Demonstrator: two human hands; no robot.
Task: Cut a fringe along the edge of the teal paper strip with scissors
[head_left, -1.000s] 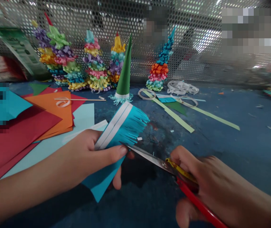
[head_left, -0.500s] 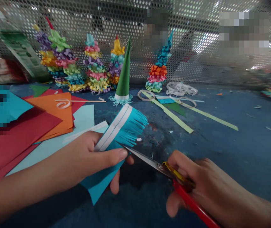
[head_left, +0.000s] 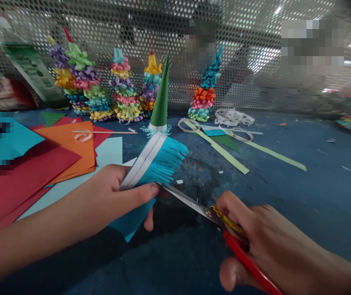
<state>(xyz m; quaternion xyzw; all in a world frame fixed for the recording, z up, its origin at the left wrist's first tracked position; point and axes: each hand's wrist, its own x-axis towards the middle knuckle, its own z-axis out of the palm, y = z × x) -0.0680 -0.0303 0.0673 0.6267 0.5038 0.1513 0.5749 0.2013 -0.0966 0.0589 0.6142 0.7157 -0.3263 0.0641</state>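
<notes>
My left hand (head_left: 129, 188) pinches a strip of blue paper (head_left: 160, 162) between thumb and fingers. One long edge of the strip is cut into fringe, and white tape runs along the other edge. Below the thumb hangs an uncut part of the paper. My right hand (head_left: 255, 233) grips scissors (head_left: 190, 201) with red and yellow handles. Their blade tips meet the paper near my left thumb; part of the tips is hidden there. Just behind the strip stands a green paper cone (head_left: 160, 98) with a light blue fringe round its base.
Several fringed, multicoloured cones (head_left: 124, 88) stand along a perforated metal panel (head_left: 175, 24). Red, orange and blue paper sheets (head_left: 67, 147) lie at left, near a green-labelled bottle (head_left: 34, 69). Light green strips (head_left: 231, 155) and rolls of white tape (head_left: 233, 117) lie at right.
The scissor blades look closer together now. The left hand and blue paper have shifted slightly up and left, and the hanging part of the paper shows less.
</notes>
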